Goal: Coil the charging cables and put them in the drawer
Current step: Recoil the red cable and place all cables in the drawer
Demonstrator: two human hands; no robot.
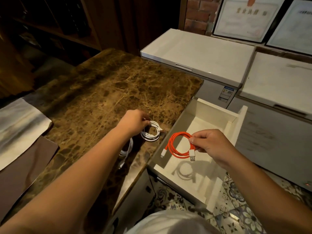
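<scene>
My right hand point(213, 146) pinches a coiled orange cable point(175, 146) with white plugs and holds it in the air above the open white drawer point(236, 125). The coil's shadow falls on the drawer's bare floor. On the brown marble counter point(108, 92), my left hand point(135, 122) grips the top of a coiled white cable point(152, 132) that rests near the counter's right edge. A second white cable point(125, 153) lies partly under my left forearm, loosely bunched.
Two white chest freezers point(202, 53) stand behind and right of the drawer, with framed papers point(244, 17) against the brick wall. A silver and brown folder point(20, 132) lies on the counter's left. Patterned floor tiles point(236, 208) show below the drawer.
</scene>
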